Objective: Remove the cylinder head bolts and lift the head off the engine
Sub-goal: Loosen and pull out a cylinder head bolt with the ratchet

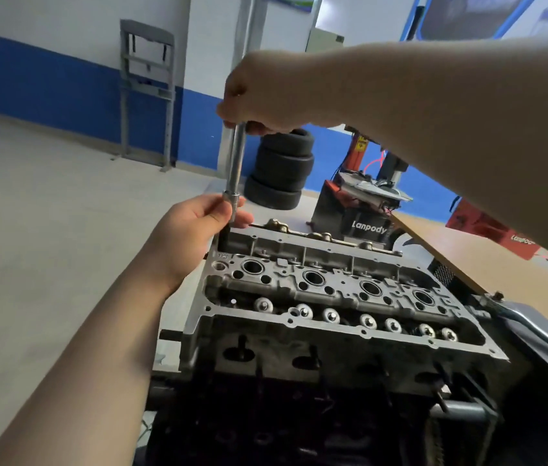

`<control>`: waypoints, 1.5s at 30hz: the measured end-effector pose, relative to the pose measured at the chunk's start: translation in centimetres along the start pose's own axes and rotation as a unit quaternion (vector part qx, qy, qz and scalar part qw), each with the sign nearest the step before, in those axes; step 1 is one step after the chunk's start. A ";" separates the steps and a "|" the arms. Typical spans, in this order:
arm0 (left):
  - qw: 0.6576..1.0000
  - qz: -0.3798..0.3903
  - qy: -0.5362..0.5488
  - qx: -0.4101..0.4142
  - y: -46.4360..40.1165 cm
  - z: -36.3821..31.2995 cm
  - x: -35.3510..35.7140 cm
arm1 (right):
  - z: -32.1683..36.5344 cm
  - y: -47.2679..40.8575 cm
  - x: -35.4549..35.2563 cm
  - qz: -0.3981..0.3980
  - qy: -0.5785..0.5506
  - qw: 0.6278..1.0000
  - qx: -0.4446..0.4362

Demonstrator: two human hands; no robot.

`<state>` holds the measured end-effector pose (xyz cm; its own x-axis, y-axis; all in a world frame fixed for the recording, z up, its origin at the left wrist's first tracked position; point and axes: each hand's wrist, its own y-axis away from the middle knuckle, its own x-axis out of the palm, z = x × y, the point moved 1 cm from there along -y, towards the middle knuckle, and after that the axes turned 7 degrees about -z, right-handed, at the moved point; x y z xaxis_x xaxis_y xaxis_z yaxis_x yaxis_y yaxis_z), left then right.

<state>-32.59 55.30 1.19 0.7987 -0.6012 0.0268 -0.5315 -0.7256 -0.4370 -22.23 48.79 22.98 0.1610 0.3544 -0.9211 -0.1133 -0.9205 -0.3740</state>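
Note:
The grey aluminium cylinder head [316, 317] sits on the dark engine block [299, 415], its top exposed with valve springs and spark plug wells showing. A long chrome socket extension [236, 163] stands almost upright, its lower end inside a hole at the head's far left corner. My right hand [262, 92] grips the top of the extension from above. My left hand [198, 223] pinches its lower part just above the head. The bolt under the tool is hidden.
Stacked black tyres [281, 169] stand behind the engine. A black and red machine marked Lanpody [366, 210] and a wooden bench [487, 264] lie to the right. A chrome wrench handle [541, 334] rests at the right edge. A grey frame [146, 92] leans on the wall.

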 end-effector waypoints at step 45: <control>0.995 -0.085 -0.013 0.040 -0.1 -1.1 0.3 | 0.2 1.0 -1.7 -0.043 0.081 0.995 -0.029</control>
<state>-32.61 54.86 2.23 0.8831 -0.4616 0.0842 -0.3639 -0.7871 -0.4981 -22.82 47.33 24.17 0.3237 0.4049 -0.8552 -0.0364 -0.8978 -0.4388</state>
